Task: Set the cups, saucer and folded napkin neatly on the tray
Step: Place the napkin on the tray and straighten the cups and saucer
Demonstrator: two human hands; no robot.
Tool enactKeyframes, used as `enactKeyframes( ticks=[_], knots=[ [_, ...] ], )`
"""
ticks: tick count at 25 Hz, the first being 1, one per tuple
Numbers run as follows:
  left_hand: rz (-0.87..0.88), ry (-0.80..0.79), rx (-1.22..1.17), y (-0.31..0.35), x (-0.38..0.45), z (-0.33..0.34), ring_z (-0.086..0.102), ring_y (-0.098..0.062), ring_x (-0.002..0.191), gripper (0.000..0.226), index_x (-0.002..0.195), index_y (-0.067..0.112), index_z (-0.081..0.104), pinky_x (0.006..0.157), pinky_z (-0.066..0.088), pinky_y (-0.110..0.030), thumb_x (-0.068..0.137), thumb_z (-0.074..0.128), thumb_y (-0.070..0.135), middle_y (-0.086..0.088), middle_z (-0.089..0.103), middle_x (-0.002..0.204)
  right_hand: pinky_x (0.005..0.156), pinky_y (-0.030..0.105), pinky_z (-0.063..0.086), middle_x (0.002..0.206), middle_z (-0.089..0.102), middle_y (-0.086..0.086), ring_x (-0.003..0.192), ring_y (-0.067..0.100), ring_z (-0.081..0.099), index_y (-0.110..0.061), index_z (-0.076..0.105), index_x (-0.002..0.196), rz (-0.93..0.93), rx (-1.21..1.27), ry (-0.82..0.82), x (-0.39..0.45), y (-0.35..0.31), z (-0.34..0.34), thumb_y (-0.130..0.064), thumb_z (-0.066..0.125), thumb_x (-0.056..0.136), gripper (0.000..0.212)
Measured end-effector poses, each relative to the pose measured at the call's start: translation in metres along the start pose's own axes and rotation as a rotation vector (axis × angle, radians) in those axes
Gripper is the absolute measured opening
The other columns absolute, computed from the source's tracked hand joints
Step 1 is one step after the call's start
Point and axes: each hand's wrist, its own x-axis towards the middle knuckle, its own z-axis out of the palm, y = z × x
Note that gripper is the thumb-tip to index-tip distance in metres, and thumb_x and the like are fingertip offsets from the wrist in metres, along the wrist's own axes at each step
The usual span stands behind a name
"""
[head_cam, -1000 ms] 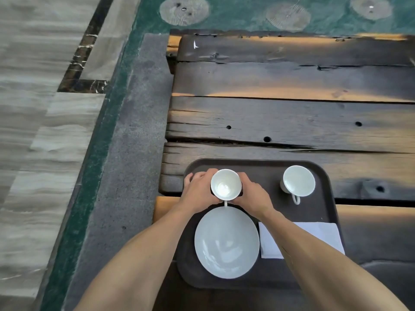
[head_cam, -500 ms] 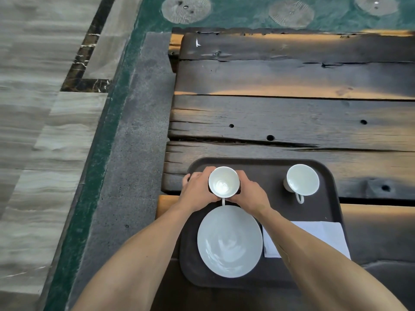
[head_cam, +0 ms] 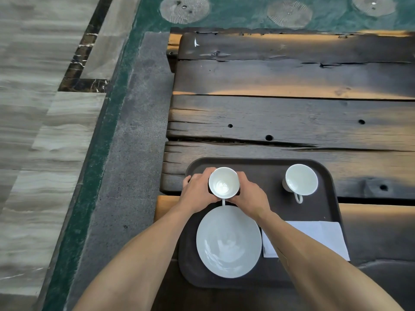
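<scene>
A dark, weathered plank surface [head_cam: 292, 122] with knots and holes stands beside a grey stone kerb [head_cam: 139, 153] and pale striped floor tiles [head_cam: 33, 131]; beyond its far edge lies green water with round ribbed stepping pads [head_cam: 184, 9]. On the near part of the surface sits one dark brown tray [head_cam: 265, 171] with rounded corners.

Taking the tray as landmark: two white cups, one white saucer and one white folded napkin are all on it. The first cup [head_cam: 223, 182] is at the tray's far left, upright, its thin handle pointing toward the near edge. The left hand [head_cam: 197, 191] curls round its left side and the right hand [head_cam: 249, 196] curls round its right side, both clasping it between them. The second cup [head_cam: 301, 179] stands at the tray's far right, apart from the hands, handle also toward the near edge. The saucer [head_cam: 228, 241] lies in the tray's near left part, just behind the held cup's handle. The napkin [head_cam: 323, 236] lies at the tray's near right, just beside the saucer, partly under the right forearm, its right corner reaching past the tray's rim.

No writing or brand can be read on any item.
</scene>
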Motion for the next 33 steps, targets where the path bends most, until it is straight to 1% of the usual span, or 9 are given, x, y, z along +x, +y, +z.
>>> enactKeyframes(
  ticks=[5,9,14,16,18,21,24,28,33],
  knots=[
    [-0.016,0.04,0.024,0.003,-0.003,0.002,0.05,-0.016,0.115,0.073,0.125,0.044,0.035,0.099,0.021,-0.033,0.066,0.078,0.048,0.012,0.062,0.111,0.076,0.038,0.054,0.102,0.069,-0.009,0.087,0.019,0.064,-0.037,0.036,0.121,0.011,-0.03,-0.017,0.002,0.001,-0.001,-0.055,0.073,0.072,0.064],
    [-0.029,0.036,0.01,0.004,-0.004,0.003,0.051,-0.018,0.114,0.074,0.124,0.047,0.033,0.095,0.021,-0.03,0.065,0.078,0.047,0.012,0.062,0.109,0.076,0.037,0.053,0.103,0.068,-0.011,0.088,0.018,0.064,-0.039,0.036,0.122,0.029,0.014,-0.021,0.0,-0.001,0.0,-0.053,0.074,0.072,0.064],
    [-0.095,0.052,0.019,0.006,-0.014,0.006,0.05,-0.023,0.125,0.098,0.143,0.046,0.02,0.102,0.033,-0.042,0.065,0.08,0.041,0.008,0.058,0.133,0.077,0.033,0.047,0.116,0.066,-0.015,0.102,0.017,0.063,-0.043,0.035,0.132,0.048,0.058,0.022,-0.009,-0.004,-0.005,-0.038,0.076,0.075,0.07],
    [-0.118,0.071,0.02,0.007,-0.024,0.007,0.05,-0.025,0.125,0.099,0.144,0.045,0.019,0.101,0.035,-0.044,0.066,0.079,0.035,0.006,0.057,0.135,0.078,0.033,0.047,0.122,0.065,-0.012,0.108,0.019,0.062,-0.039,0.035,0.137,0.075,0.012,0.023,-0.017,0.003,-0.007,-0.031,0.073,0.079,0.07],
    [-0.163,0.112,0.0,0.008,-0.036,0.009,0.049,-0.025,0.125,0.095,0.144,0.044,0.021,0.102,0.036,-0.044,0.067,0.077,0.032,0.004,0.055,0.135,0.085,0.035,0.049,0.131,0.061,-0.009,0.116,0.019,0.059,-0.034,0.036,0.143,0.1,-0.041,0.005,-0.027,0.01,-0.01,-0.033,0.07,0.083,0.069],
    [-0.261,0.167,-0.026,0.012,-0.061,0.018,0.046,-0.021,0.128,0.09,0.147,0.035,0.026,0.105,0.041,-0.044,0.073,0.076,0.037,0.002,0.049,0.138,0.092,0.036,0.047,0.139,0.054,-0.005,0.125,0.018,0.053,-0.028,0.039,0.146,0.079,-0.145,-0.024,-0.047,0.024,-0.016,-0.04,0.064,0.088,0.064],
    [-0.29,0.176,0.05,0.023,-0.086,0.034,0.048,-0.019,0.126,0.074,0.142,0.03,0.036,0.104,0.041,-0.04,0.079,0.074,0.04,0.002,0.048,0.136,0.088,0.035,0.047,0.135,0.056,-0.003,0.121,0.018,0.054,-0.027,0.047,0.142,0.033,-0.214,-0.04,-0.065,0.04,-0.027,-0.042,0.059,0.091,0.055],
    [-0.317,0.2,0.069,0.05,-0.108,0.055,0.051,-0.019,0.118,0.05,0.127,0.029,0.048,0.1,0.038,-0.039,0.083,0.069,0.044,0.004,0.051,0.127,0.085,0.034,0.048,0.13,0.059,-0.004,0.115,0.018,0.058,-0.026,0.053,0.135,-0.008,-0.266,-0.047,-0.085,0.065,-0.046,-0.044,0.057,0.093,0.046],
    [-0.266,0.225,-0.005,0.092,-0.113,0.077,0.055,-0.017,0.111,0.042,0.118,0.028,0.054,0.094,0.04,-0.035,0.082,0.071,0.041,0.008,0.054,0.116,0.089,0.035,0.05,0.13,0.061,-0.006,0.115,0.017,0.059,-0.025,0.056,0.131,-0.02,-0.254,-0.023,-0.1,0.096,-0.075,-0.044,0.056,0.093,0.042]
  ],
)
